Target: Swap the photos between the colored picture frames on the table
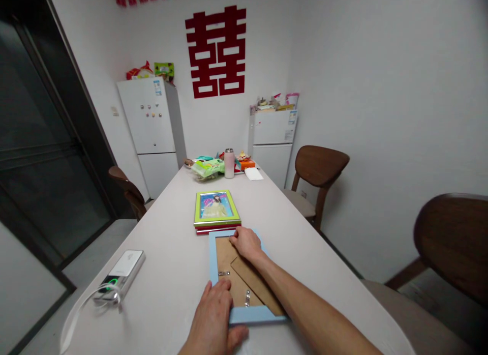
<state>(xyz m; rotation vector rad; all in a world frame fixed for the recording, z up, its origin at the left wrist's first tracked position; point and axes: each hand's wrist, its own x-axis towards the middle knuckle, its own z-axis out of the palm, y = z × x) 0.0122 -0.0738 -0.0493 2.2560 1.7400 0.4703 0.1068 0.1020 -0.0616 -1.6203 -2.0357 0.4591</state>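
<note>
A light blue picture frame [213,263] lies face down on the white table [171,273], its brown backing board [224,256] up. My left hand [215,317] lies flat on the frame's near left corner, fingers stretched out. My right hand [246,241] reaches over the frame to its far edge, fingers curled onto the top of the backing. Just beyond lies a green frame [216,207] with a picture, stacked on a red one [215,229].
A white power bank [124,268] with a white cable [82,306] lies at the left. A pink bottle [229,163], green packets [208,168] and a white napkin [253,174] crowd the far end. Wooden chairs [318,169] stand around; two white fridges [152,126] back the wall.
</note>
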